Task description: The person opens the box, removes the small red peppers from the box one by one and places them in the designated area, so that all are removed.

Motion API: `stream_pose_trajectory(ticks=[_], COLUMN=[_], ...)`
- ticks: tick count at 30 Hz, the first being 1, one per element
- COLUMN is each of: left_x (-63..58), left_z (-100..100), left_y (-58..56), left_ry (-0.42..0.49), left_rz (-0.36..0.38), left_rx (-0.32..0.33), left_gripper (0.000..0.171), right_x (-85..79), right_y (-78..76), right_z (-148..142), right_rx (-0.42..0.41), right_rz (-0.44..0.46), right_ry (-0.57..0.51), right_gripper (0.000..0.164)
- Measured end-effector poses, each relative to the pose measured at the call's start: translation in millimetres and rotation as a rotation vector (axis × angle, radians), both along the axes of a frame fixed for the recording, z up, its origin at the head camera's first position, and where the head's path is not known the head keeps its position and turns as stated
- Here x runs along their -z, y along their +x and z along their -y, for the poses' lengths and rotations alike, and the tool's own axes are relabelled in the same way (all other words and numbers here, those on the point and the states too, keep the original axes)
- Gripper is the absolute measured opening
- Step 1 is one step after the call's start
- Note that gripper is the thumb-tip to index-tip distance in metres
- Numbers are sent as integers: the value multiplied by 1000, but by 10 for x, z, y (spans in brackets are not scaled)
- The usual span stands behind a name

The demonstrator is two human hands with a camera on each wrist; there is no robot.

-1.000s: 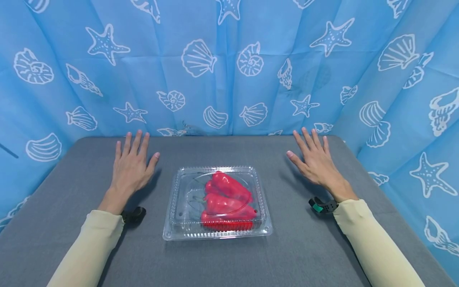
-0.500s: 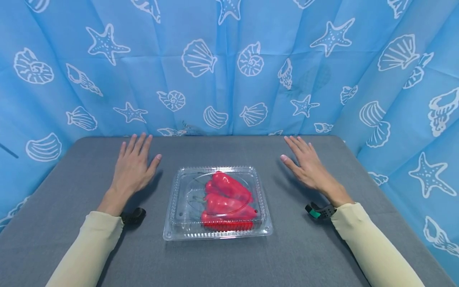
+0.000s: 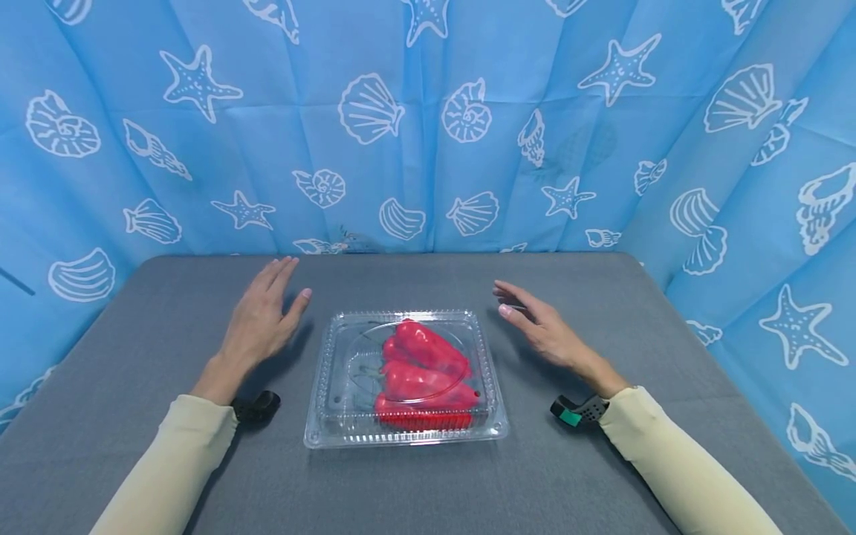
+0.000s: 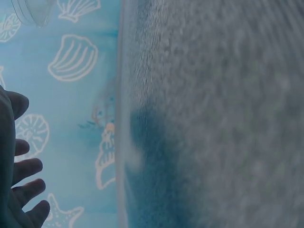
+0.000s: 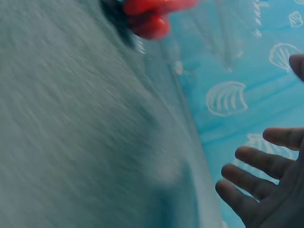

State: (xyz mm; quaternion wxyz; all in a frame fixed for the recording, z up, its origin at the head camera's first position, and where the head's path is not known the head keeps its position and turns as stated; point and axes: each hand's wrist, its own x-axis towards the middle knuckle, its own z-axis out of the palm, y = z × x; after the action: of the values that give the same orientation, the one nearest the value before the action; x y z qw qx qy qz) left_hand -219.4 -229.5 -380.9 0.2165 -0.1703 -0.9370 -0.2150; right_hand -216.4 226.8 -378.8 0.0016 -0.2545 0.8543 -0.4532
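A clear plastic clamshell box (image 3: 321, 405) with its lid down sits mid-table. Through the lid show several red peppers (image 3: 428, 383), their green stems toward the left. To the left of the box is my left hand (image 3: 259, 319), fingers extended and thumb apart, holding nothing. My right hand (image 3: 545, 327) is beyond the box's right edge, turned palm inward, its fingers slightly bent and free of any object. Spread fingers of the right hand (image 5: 270, 175) show in the right wrist view, with blurred red peppers (image 5: 152, 19) at the top.
A grey cloth-covered table (image 3: 401, 490) lies under everything. Behind it and on the right hangs a blue curtain (image 3: 428, 148) printed with shells and starfish. Each wrist wears a dark strap, the right one (image 3: 576, 411) with a green patch.
Both hands have moved inward toward the box, the right one farther. They have turned from palms down to more palm inward. The box and peppers stay put.
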Motion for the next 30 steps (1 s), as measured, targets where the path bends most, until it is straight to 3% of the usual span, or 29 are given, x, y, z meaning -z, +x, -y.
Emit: stream_pose_trajectory(ticks=[8, 13, 18, 25, 30], left_x=[1, 36, 56, 80, 100], left_z=[-73, -109, -141, -199, -242], left_y=[39, 24, 20, 3, -6], left_ry=[104, 167, 241, 440, 669], left_rz=[109, 117, 197, 303, 421], left_rx=[23, 69, 97, 177, 326], left_gripper=[62, 59, 57, 48, 45], right_x=[103, 130, 168, 230, 239], right_y=[59, 101, 143, 180, 185], right_z=[152, 225, 267, 285, 300], right_rx=[-126, -149, -162, -166, -169], right_rz=[91, 130, 156, 232, 262], right_ry=[-135, -173, -176, -219, -238], right_gripper=[52, 53, 55, 58, 58])
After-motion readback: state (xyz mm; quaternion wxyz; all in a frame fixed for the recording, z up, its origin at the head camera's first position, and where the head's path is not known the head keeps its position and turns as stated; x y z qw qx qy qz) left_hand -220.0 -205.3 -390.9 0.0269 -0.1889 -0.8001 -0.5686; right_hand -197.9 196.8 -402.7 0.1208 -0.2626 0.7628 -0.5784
